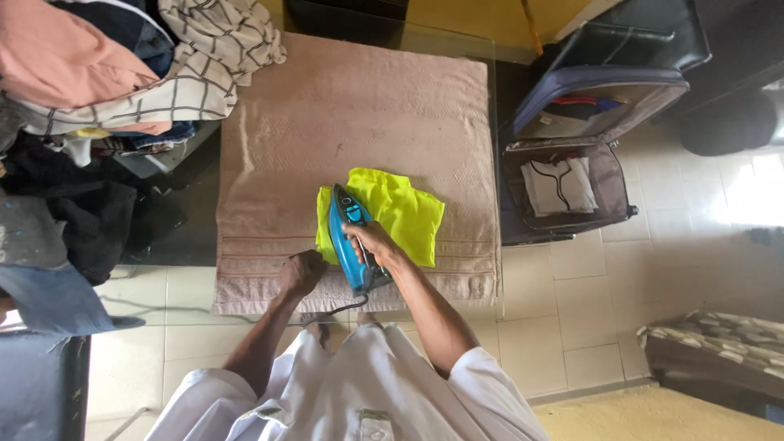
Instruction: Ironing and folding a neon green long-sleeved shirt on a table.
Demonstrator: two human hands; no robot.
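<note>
A folded bright yellow-green garment (400, 208) lies on a beige towel (359, 114) spread over a table. My right hand (371, 241) grips the handle of a blue clothes iron (349, 237), which rests on the garment's left part with its tip pointing away from me. Its dark cord hangs off the near edge. My left hand (300, 273) is closed into a fist and presses on the towel just left of the garment's near corner.
A heap of clothes (122, 73) fills the left side, with dark garments below it. An open suitcase (572, 163) with folded white clothing stands on the tiled floor at the right. A patterned cushion (719, 343) lies at the lower right.
</note>
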